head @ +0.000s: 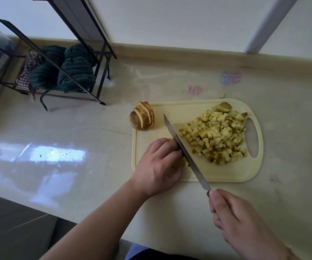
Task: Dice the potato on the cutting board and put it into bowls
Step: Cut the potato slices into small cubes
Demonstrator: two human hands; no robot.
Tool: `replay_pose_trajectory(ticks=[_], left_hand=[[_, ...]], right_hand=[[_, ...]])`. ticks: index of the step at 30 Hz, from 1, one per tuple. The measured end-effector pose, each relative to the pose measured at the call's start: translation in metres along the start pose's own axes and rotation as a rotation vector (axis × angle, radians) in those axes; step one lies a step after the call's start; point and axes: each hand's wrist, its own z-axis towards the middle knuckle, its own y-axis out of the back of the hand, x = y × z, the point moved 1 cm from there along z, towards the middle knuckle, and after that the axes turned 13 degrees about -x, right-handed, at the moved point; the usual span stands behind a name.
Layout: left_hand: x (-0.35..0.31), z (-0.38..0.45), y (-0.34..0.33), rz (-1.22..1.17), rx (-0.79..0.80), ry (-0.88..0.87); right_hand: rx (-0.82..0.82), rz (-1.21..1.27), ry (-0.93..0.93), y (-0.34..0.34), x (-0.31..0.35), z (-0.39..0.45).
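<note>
Soft daylight, dim overall; window glare on countertop (57, 152) at left; wide-angle bending at edges; slight blur.

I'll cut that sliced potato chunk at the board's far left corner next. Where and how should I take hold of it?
Grip the sliced potato chunk from above, probably fingers across its rounded skin ends, squeezing the fanned slices together; pinched by one slice it would likely fall apart. It overhangs the cutting board corner, so approach from the left.

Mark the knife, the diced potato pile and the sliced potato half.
knife (181, 145): head view, mid blade.
diced potato pile (217, 136): head view, pile centre.
sliced potato half (142, 117): head view, fanned slices.
</note>
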Motion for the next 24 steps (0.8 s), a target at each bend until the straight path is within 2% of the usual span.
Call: replay_pose_trajectory(ticks=[12, 16, 24], left_hand=[[0.005, -0.001, -0.004, -0.024, -0.020, 0.019], [0.004, -0.002, -0.005, -0.010, -0.023, 0.016], [0.007, -0.005, -0.001, -0.002, -0.003, -0.015]], right_hand=[[-0.043, -0.176, 0.052, -0.005, 0.006, -0.002], [-0.080, -0.146, 0.136, -0.011, 0.010, 0.015], [-0.024, -0.021, 0.029, -0.008, -0.001, 0.019]])
